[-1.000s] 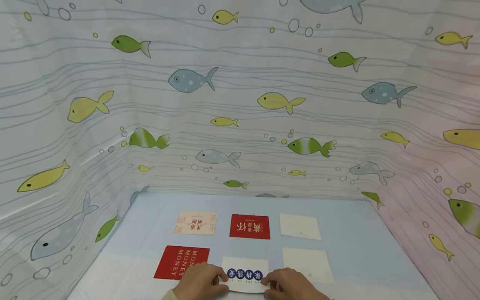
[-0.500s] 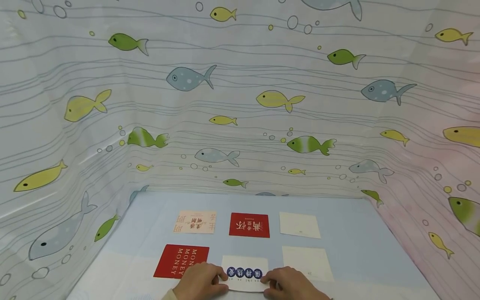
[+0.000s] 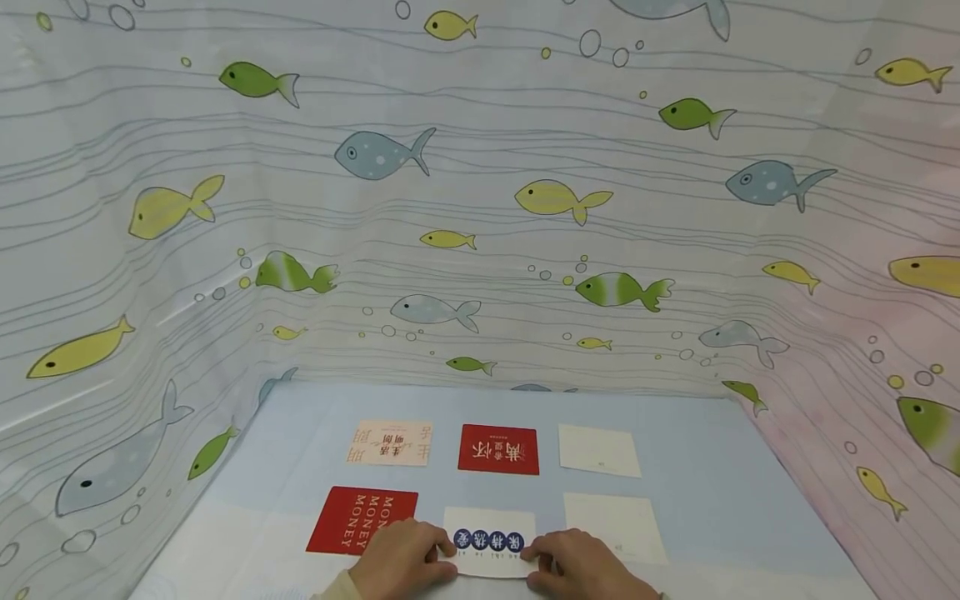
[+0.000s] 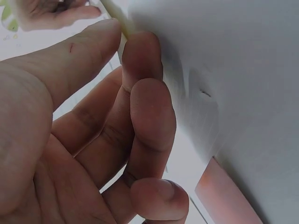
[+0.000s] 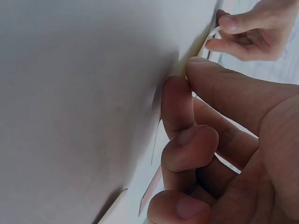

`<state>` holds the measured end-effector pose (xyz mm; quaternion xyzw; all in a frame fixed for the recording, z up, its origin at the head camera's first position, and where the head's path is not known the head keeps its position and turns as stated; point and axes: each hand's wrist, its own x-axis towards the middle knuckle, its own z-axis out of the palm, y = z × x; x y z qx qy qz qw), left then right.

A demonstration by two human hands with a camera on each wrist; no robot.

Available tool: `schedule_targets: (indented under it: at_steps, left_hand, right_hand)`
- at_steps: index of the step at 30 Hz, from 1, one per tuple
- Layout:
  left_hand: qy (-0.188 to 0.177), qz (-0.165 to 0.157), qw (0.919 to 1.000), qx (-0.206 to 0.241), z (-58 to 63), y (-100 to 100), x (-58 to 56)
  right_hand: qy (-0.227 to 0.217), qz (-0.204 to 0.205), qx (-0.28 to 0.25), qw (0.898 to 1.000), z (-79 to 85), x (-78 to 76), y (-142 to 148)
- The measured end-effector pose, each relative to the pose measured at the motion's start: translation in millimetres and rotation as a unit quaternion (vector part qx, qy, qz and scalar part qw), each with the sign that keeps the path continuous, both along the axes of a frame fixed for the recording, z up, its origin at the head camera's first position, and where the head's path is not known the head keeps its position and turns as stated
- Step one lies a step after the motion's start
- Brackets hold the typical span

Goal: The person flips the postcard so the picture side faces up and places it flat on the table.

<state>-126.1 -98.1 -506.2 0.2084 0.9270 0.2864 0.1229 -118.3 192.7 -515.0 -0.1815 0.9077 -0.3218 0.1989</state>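
Note:
A white card with a row of blue circles and characters lies at the near middle of the table in the head view, its near edge slightly bowed. My left hand pinches its left side between thumb and forefinger. At the opposite side, the thumb and forefinger of my right hand pinch the card too. Each wrist view shows the hand close up, the left and the right, thumb tip meeting forefinger at the card's edge, other fingers curled. The left hand partly covers a red card lettered MONEY.
Farther back lie a pale pink card, a red card with white characters and a cream card. Another cream card lies beside my right hand. A fish-patterned curtain surrounds the light blue table.
The hands and the pinched card hold nearly the same place throughout. The head view has shifted only slightly.

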Motion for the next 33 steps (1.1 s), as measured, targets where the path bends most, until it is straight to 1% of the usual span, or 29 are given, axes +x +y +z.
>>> schedule_targets:
  at_steps: [2, 8, 15, 22, 28, 33]
  left_hand:
    - [0.003, 0.001, 1.0000, -0.005, -0.1, -1, -0.4]
    - [-0.001, 0.003, 1.0000, -0.007, -1.5, -2, -3.1]
    - [0.004, 0.008, 1.0000, -0.002, -3.6, -1, -8.9]
    - [-0.015, 0.015, 0.9998, -0.004, -0.5, -1, -13.9]
    - [-0.014, 0.015, 0.9998, -0.006, -0.9, 0, -15.2]
    - [-0.008, 0.019, 0.9998, -0.007, -0.4, 0, -14.2]
  right_hand:
    - [0.000, -0.001, 0.002, 1.000, 0.5, -0.6, -1]
    - [-0.004, -0.003, 0.006, 1.000, 0.4, -2.7, -2]
    - [0.011, 0.002, 0.018, 1.000, 1.2, -7.3, -3]
    - [0.001, -0.008, 0.024, 1.000, 2.7, -11.0, -4]
    - [-0.004, -0.013, 0.022, 1.000, 1.7, -12.4, -4]
    - [-0.003, -0.016, 0.023, 1.000, 0.5, -13.4, -4]
